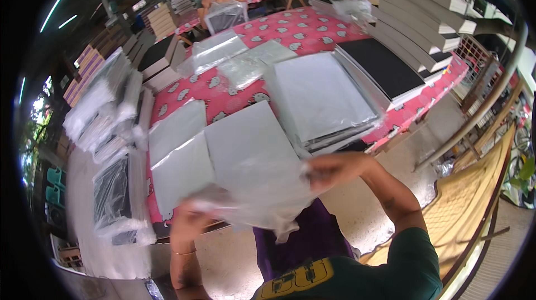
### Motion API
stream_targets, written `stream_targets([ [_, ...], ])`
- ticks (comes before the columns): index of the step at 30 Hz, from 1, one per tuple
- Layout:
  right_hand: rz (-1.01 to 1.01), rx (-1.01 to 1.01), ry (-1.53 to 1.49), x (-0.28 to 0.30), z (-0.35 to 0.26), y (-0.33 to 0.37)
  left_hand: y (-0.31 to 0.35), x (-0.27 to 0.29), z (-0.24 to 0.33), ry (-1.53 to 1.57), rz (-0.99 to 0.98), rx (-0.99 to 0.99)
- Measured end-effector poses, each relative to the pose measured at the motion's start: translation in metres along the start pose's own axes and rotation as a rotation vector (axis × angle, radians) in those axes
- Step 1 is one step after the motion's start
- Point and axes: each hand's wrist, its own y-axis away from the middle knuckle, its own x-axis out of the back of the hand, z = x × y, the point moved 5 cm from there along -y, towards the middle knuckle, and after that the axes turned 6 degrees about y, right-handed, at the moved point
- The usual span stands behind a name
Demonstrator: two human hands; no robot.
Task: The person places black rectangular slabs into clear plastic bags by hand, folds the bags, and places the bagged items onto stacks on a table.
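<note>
- Grey flat board [245,149] is held in a clear plastic bag [262,205], low and centre, over the near edge of the tabletop [223,96], just above the lap.
- Left hand [190,219]: fingers clamped on the bag's near-left corner, below and left of the board.
- Right hand [332,167]: fingers pinched shut on the bag's right edge, level with the board's near-right corner.
- Key relation: the board lies between the two hands and extends away from them, toward the tabletop. Bag mouth bunches at the near end, by the fingers.
- Right hand sits higher and closer to the board's edge; left hand grips slack film only.
- Two more grey sheets [177,155] lie just left of the board, and a bagged stack [321,96] sits beyond it.
</note>
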Motion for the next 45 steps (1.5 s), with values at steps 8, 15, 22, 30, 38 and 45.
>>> stream_targets([
  [8, 0.122, 0.212, -0.701, 0.008, 0.007, 0.000, 0.052, 0.007, -0.101, 0.062, 0.099, 0.933],
  [15, 0.131, 0.172, -0.612, 0.004, 0.055, 0.016, 0.047, 0.001, -0.054, 0.629, 0.459, 0.518],
  [22, -0.004, -0.230, 0.410, -0.037, 0.061, 0.030, 0.099, 0.014, -0.045, 0.680, 0.673, 0.255],
  [30, 0.834, -0.285, 0.181, -0.041, 0.107, 0.059, 0.158, -0.064, -0.094, 0.005, 0.715, 0.666],
  [38, 1.015, -0.207, 0.427, -0.072, 0.118, 0.050, 0.160, -0.063, -0.098, -0.210, 0.806, 0.620],
  [45, 0.701, -0.033, -0.269, -0.043, 0.049, 0.074, 0.144, -0.035, -0.044, 0.603, 0.859, 0.393],
])
